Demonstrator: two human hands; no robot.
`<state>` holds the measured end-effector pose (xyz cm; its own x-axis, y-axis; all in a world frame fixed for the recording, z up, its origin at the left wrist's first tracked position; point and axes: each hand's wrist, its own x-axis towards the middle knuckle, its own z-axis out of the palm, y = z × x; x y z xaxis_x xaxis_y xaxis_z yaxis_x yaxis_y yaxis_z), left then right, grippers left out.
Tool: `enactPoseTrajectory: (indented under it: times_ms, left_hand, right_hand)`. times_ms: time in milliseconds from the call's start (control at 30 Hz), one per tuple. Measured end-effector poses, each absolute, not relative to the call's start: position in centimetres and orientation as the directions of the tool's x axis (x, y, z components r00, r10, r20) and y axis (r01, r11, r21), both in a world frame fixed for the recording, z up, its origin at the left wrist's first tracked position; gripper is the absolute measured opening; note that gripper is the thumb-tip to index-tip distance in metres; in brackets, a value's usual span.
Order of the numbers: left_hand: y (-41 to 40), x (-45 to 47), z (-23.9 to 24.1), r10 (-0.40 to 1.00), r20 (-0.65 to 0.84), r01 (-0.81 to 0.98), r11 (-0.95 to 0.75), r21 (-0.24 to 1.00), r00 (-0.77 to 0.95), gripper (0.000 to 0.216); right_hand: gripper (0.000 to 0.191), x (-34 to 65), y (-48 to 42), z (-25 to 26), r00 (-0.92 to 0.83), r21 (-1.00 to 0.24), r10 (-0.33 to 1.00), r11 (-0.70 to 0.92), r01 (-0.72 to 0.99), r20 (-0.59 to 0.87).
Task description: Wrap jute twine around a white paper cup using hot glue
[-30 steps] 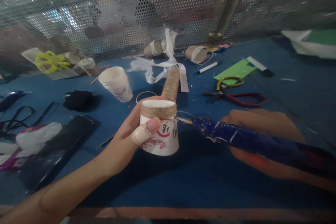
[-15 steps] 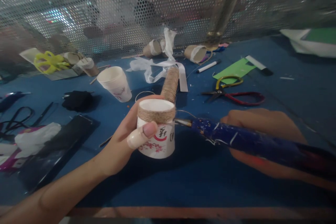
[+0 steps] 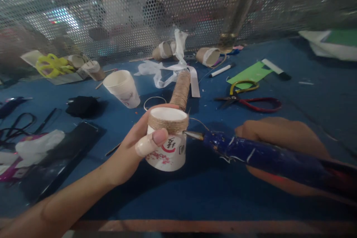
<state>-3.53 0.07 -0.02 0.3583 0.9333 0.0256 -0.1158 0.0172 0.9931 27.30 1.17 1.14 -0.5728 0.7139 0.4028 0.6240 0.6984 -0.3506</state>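
Note:
My left hand (image 3: 139, 137) is closed round a white paper cup (image 3: 177, 160) printed with red blossoms and dark characters. Its thumb, wrapped in a pale bandage, presses on the front; most of the other fingers are hidden behind. Several turns of brown twine (image 3: 171, 124) circle the cup below its rim. My right hand (image 3: 284, 134) is wrapped round a blue hot glue gun (image 3: 251, 148). The metal nozzle meets the cup's right side, at the lower edge of the twine. A loose twine end curves above the nozzle. Behind the cup lies a twine-wound roll (image 3: 181, 89).
Nested paper cups (image 3: 122, 89) stand to the left. Red-and-yellow-handled scissors (image 3: 237, 96), green card (image 3: 249, 74) and a marker (image 3: 220, 70) lie to the right. White ribbon (image 3: 158, 70) lies behind. A dark flat case (image 3: 58, 163) is at left; a perforated metal screen (image 3: 134, 18) closes the back.
The cup has tipped slightly in my left hand, its rim shifting right and down. The glue gun's nozzle has dropped a little along the twine's lower edge.

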Motion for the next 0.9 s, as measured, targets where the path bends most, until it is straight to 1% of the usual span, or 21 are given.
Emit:
enactPoseTrajectory:
  times_ms: [167,333,400,533,633,800,900]
  left_hand:
    - [0.0,-3.8,0.0,0.944,0.0,-0.124,0.043,0.991,0.329,0.059]
    - [0.2,-3.6,0.2,0.94,-0.004,-0.095,0.039,0.995,0.341,0.061]
    - [0.1,-3.3,0.7,0.944,-0.036,-0.063,0.06,0.996,0.327,0.063]
    - [-0.2,-2.7,1.4,0.956,-0.135,-0.015,0.144,0.99,0.262,0.065]
    - [-0.2,-3.0,1.0,0.958,-0.113,-0.012,0.12,0.993,0.265,0.066]
    - [0.1,-4.0,-0.1,0.926,-0.052,-0.062,0.081,0.995,0.374,0.069]
    - [0.2,-4.1,-0.2,0.919,-0.027,-0.104,0.073,0.992,0.393,0.07]
  right_hand:
    - [0.016,27.0,1.0,1.4,-0.536,-0.352,0.752,0.655,0.668,0.383]
    - [0.015,26.9,0.7,1.4,-0.516,-0.335,0.773,0.629,0.702,0.369]
    - [0.015,26.9,0.7,1.3,-0.524,-0.339,0.765,0.639,0.69,0.375]
    - [0.021,26.9,0.8,1.3,-0.546,-0.394,0.734,0.678,0.621,0.404]
    - [0.021,26.9,1.0,1.3,-0.561,-0.388,0.721,0.692,0.608,0.408]
    - [0.02,27.2,1.0,1.3,-0.582,-0.37,0.704,0.71,0.599,0.407]
    - [0.023,27.2,0.8,1.4,-0.572,-0.363,0.721,0.692,0.624,0.391]
